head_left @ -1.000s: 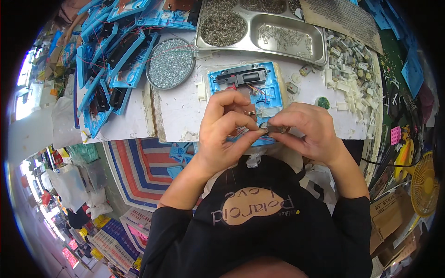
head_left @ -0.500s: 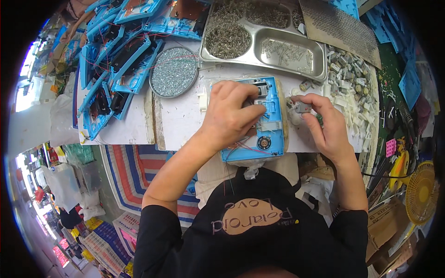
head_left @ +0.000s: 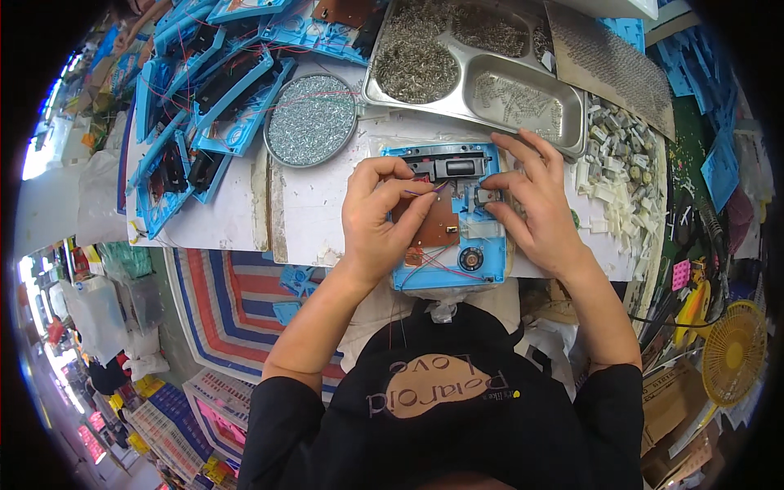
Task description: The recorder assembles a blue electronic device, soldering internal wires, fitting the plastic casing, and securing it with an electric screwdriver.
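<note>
In front of me lies a blue plastic casing, holding a brown circuit board, a round black speaker and a long black part along its far edge. My left hand reaches over the board from the left, thumb and forefinger closed on a thin purple wire. At the casing's right side, my right hand pinches a small grey motor down in the casing between thumb and forefinger. Its other fingers are spread above. Fingertips partly hide the motor.
A round dish of small screws stands beyond my left hand. A steel compartment tray of springs and small metal pieces sits farther back. Several wired blue casings are piled at left; small motors and white parts are heaped at right.
My right hand has brought the grey motor left from beside the casing into it. The left hand has drawn back, uncovering the board, and now pinches the wire.
</note>
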Demonstrator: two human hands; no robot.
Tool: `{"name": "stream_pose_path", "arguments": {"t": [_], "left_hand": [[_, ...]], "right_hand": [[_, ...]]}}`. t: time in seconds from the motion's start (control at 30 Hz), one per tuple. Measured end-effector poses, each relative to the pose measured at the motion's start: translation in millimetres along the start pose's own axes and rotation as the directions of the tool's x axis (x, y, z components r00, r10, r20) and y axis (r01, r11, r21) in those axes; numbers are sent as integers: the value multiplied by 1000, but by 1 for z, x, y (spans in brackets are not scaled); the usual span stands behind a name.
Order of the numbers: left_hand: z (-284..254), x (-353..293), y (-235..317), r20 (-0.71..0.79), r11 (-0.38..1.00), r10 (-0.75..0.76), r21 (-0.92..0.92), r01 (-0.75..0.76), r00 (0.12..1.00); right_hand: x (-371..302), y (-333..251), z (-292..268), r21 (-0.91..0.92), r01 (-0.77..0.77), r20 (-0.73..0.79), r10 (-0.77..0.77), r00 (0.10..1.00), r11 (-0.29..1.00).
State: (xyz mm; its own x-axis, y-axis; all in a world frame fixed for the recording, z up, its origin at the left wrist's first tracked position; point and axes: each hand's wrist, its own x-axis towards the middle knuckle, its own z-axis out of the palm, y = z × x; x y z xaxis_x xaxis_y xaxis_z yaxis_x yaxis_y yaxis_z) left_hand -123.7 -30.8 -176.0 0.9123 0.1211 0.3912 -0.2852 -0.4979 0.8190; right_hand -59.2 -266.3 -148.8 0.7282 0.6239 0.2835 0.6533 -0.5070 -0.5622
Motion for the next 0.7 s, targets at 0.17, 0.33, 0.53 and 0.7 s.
{"name": "stream_pose_path", "arguments": {"t": [0.17,0.33,0.53,0.7], "left_hand": [[2,0,-3,-9,998,50,44,-49,999],[4,1,-1,-10,997,61,55,-60,998],[-7,2,8,123,973,169,136,-185,978],[-51,9,28,169,988,134,47,-144,976]], "right_hand": [[3,-2,-2,-23,-11,17,11,1000,1000],[7,-4,-7,-43,-70,61,72,996,997],[5,-3,-9,-21,-91,77,92,993,996],[-10,-5,-27,104,-49,-66,56,996,993]]}}
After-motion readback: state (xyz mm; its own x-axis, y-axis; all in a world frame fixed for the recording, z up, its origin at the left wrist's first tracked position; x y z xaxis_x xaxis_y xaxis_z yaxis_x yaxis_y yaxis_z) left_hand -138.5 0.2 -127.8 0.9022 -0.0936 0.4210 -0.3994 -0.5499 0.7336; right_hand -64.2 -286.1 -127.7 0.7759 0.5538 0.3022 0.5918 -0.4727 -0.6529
